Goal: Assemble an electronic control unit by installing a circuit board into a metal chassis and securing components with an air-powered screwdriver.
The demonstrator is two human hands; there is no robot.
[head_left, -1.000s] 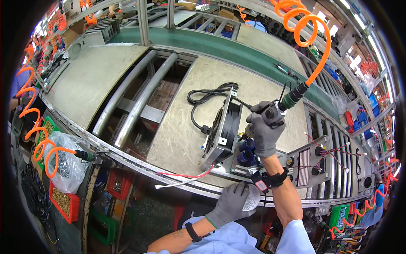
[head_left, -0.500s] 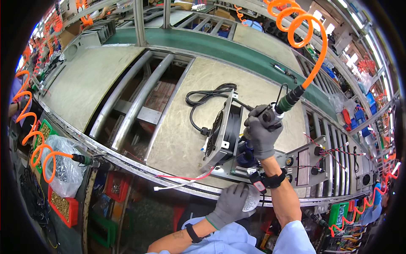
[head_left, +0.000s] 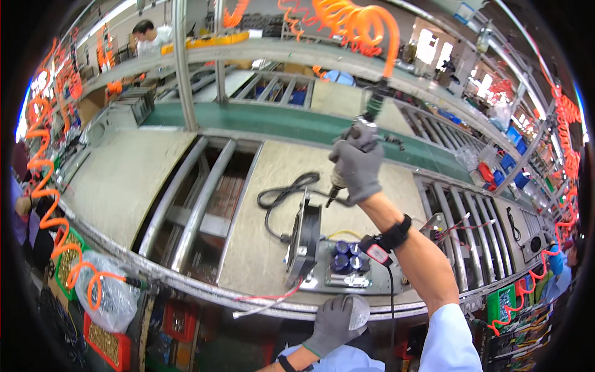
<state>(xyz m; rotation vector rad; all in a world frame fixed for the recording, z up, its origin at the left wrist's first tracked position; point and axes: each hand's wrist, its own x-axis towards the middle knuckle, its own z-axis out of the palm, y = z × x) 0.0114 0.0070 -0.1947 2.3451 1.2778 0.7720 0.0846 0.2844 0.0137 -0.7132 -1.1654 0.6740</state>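
Observation:
In its grey glove, my right hand grips an air screwdriver raised over the board, its bit pointing down and away from the parts. Below it lies a metal chassis with a circuit board bearing several dark blue capacitors. An upright panel with a black fan stands at the chassis's left end, and a black power cord is looped behind it. My left hand, also gloved, is closed around a rounded, silvery speckled thing at the bench's front edge; its kind is unclear.
Metal rollers lie left of the wooden board. Orange coiled air hose hangs overhead. A plastic bag and a red bin of small brass parts sit at lower left. Another person is far back.
My right hand has lifted the screwdriver up and away from the capacitors, which now show. The view has tilted upward. My left hand keeps its hold near the front edge.

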